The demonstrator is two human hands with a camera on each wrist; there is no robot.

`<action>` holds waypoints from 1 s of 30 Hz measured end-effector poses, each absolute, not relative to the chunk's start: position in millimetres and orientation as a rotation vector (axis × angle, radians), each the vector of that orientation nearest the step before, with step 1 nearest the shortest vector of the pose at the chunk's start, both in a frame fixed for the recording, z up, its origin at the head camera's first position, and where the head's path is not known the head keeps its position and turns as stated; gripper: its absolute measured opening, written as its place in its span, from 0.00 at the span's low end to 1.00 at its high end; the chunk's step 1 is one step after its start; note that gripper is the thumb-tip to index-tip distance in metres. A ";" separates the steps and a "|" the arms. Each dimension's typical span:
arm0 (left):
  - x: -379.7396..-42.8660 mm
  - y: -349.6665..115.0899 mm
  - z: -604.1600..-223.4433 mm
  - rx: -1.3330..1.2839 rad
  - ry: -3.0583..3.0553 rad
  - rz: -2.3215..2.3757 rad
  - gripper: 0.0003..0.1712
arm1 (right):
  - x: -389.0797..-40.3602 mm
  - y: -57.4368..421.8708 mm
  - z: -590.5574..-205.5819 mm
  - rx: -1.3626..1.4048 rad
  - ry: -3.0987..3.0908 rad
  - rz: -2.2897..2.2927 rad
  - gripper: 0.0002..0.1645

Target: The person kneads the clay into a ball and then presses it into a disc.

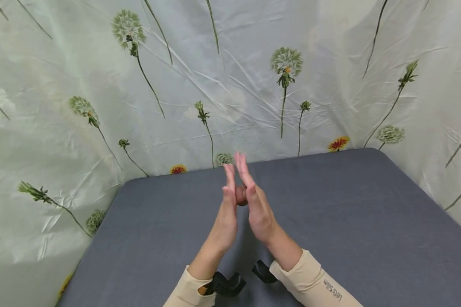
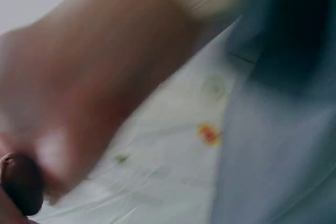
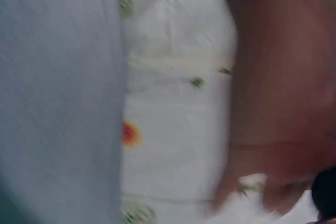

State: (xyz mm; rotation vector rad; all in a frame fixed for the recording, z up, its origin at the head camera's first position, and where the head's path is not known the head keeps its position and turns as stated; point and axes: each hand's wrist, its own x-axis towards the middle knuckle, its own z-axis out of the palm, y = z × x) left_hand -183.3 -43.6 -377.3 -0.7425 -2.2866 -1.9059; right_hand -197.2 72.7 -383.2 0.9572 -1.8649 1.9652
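Note:
A small brown ball [image 1: 241, 195] sits between the two palms, above the grey surface. My left hand [image 1: 226, 217] presses it from the left, fingers straight and pointing up and away. From the other side my right hand [image 1: 260, 213] presses with a flat palm and extended fingers. The palms stand slightly apart around the ball, and the hands partly cover it. In the left wrist view the ball [image 2: 22, 184] looks dark at the lower left edge, beside blurred skin. The right wrist view cuts the dark ball [image 3: 325, 195] off at its right edge. What it is made of cannot be told.
A grey cloth-covered table [image 1: 169, 226] lies under the hands. Behind it and at both sides hangs a pale, creased curtain [image 1: 238, 85] with dandelion prints. Black wrist mounts [image 1: 228, 285] stick out near the cream sleeves [image 1: 305, 273].

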 end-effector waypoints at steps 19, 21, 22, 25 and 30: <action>-184.1 -60.5 -354.8 -0.692 -2.156 -2.018 0.55 | -181.8 57.1 -381.1 1.099 -1.902 1.903 0.50; -178.1 -49.6 -361.2 -0.764 -2.195 -1.991 0.53 | -187.5 69.1 -377.1 1.047 -1.889 1.927 0.54; -174.5 -43.3 -364.3 -0.805 -2.222 -1.973 0.52 | -190.9 76.0 -375.0 1.020 -1.883 1.952 0.55; -164.1 -27.4 -370.5 -0.915 -2.284 -1.911 0.47 | -201.7 94.7 -371.1 0.978 -1.855 2.078 0.60; -163.3 -32.6 -364.4 -0.906 -2.195 -1.930 0.49 | -207.5 89.9 -379.2 1.062 -1.872 2.165 0.62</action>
